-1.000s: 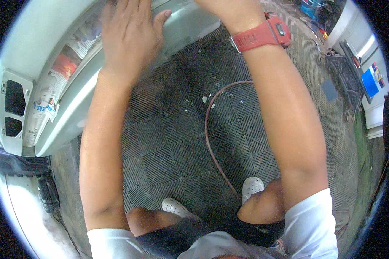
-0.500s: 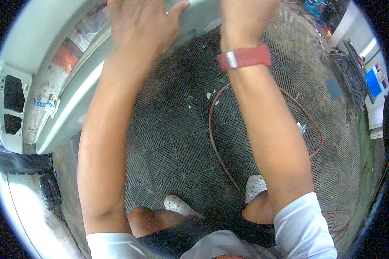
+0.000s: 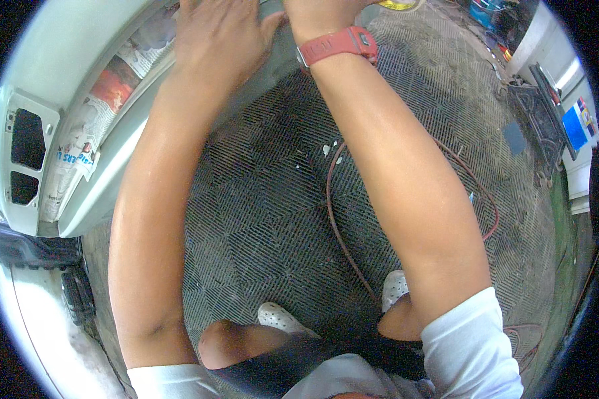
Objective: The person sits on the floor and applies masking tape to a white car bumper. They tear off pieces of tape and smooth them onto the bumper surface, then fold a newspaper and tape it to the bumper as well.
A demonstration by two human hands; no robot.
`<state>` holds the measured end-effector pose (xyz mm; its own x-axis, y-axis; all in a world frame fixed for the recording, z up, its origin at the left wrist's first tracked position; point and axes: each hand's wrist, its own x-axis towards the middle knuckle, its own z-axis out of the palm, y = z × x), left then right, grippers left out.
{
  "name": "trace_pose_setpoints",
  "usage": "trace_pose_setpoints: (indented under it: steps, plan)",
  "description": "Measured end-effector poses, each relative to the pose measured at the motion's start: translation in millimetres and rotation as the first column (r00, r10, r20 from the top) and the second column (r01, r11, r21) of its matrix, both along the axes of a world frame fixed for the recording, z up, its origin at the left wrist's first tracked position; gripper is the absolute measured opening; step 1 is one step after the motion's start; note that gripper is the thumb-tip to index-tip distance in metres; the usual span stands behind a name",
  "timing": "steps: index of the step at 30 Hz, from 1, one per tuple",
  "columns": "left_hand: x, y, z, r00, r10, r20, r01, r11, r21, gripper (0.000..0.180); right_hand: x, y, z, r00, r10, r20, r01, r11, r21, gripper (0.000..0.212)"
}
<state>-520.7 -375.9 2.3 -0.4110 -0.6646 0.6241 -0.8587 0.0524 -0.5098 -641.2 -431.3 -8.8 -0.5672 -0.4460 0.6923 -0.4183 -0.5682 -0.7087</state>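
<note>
My left hand lies on a pale green vehicle body panel, its fingers stretched out and the thumb spread to the side; the fingertips run past the top edge. Close beside it, my right hand is bent at the wrist under a red watch, with most of its fingers cut off by the top edge. A roll of tape with a yellow inner ring shows partly at the right hand's fingers and appears held there. Newspaper covers a strip along the panel's recess.
A ribbed dark floor mat spreads under me, with a reddish hose curving over it. Small white scraps lie near the hose. On the right stand a black stand-like frame and a blue box. A blue bucket sits farther back.
My right hand has moved left, close to my left hand, and its wrist has turned. The roll of tape has come into view at the top. My left hand has barely shifted.
</note>
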Motion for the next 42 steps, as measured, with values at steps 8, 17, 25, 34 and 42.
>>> trace_pose_setpoints:
  steps: [8, 17, 25, 34, 42]
  plan:
    - [-7, -10, 9, 0.969, -0.236, -0.068, 0.238, 0.971, 0.023, 0.062, 17, -11, 8, 0.978, -0.186, 0.098, 0.182, 0.982, 0.051, 0.015]
    - [-2, -23, 9, 0.971, -0.234, 0.043, 0.234, 0.972, -0.012, 0.064, 21, -17, 8, 0.967, -0.212, 0.139, 0.209, 0.977, 0.040, 0.014]
    - [-9, -32, 14, 0.975, -0.186, 0.125, 0.180, 0.982, 0.058, 0.064, 20, -4, -1, 0.988, -0.093, 0.121, 0.080, 0.991, 0.106, 0.021]
    - [-6, -36, 17, 0.964, -0.254, 0.076, 0.247, 0.965, 0.089, 0.062, 16, 17, 25, 0.815, 0.209, 0.541, -0.327, 0.936, 0.132, 0.024]
    - [-10, -36, 26, 0.977, -0.171, 0.124, 0.142, 0.966, 0.216, 0.063, 14, 12, 43, 0.880, 0.061, 0.472, -0.299, 0.842, 0.449, 0.026]
